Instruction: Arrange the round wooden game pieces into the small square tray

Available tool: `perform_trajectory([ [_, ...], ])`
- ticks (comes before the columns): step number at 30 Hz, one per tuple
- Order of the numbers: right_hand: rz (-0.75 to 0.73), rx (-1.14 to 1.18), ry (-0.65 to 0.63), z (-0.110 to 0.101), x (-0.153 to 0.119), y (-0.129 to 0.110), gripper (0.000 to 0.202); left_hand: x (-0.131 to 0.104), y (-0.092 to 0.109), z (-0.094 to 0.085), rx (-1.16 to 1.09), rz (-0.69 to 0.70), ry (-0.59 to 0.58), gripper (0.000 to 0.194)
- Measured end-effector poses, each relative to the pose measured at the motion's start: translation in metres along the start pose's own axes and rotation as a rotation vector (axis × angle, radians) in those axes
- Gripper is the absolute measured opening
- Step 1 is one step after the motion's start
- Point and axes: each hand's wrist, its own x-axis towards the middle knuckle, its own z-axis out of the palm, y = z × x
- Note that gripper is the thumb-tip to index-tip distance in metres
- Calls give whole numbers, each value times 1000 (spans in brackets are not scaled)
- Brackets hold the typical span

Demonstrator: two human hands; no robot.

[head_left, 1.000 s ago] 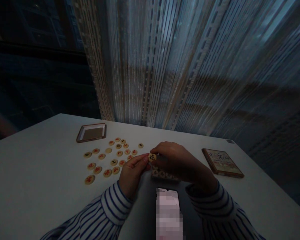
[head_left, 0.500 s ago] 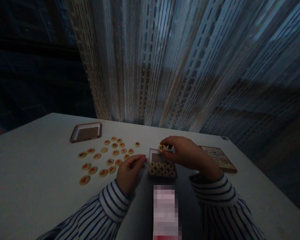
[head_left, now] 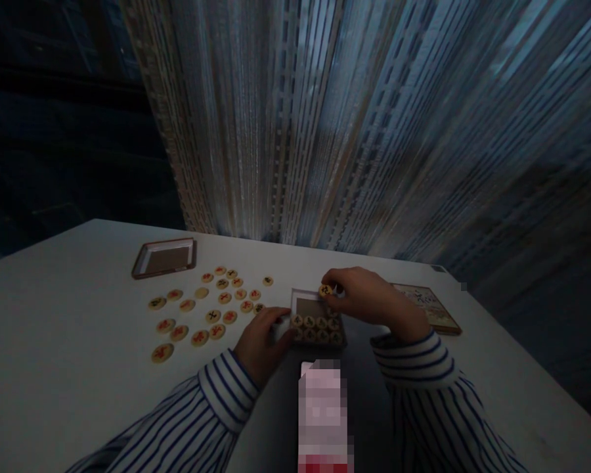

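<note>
An open box point(head_left: 345, 344) stands in front of me, with several round pieces lined up in rows in its near part and its brown bottom bare at the far left. My right hand point(head_left: 357, 293) pinches a round piece with a black character point(head_left: 326, 290) above the box's far right corner. At the box's left side is my left hand point(head_left: 264, 341), thumb and fingers apart, touching the box's edge, with nothing seen in it. Loose round pieces, some red-marked like this one point(head_left: 162, 353) and some black-marked, lie scattered to the left.
An open tray-like lid point(head_left: 164, 257) lies at the back left of the white table point(head_left: 79, 315). To the right is a flat printed case point(head_left: 428, 307), partly behind my right arm. A blurred-out phone-like object point(head_left: 322, 407) is nearest me. Curtains hang behind.
My left hand has opened from a closed pose and moved onto the box's left side. The held piece has shifted slightly right, to the box's far right corner. The view has shifted a little.
</note>
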Motion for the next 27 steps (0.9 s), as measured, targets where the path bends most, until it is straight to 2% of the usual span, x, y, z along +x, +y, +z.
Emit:
perform_trajectory([
  [14, -12, 13, -54, 8, 4, 4, 20, 0, -1, -2, 55, 29, -61, 24],
  [27, -28, 35, -154, 19, 10, 8, 24, -1, -4, 1, 56, 36, -37, 24],
])
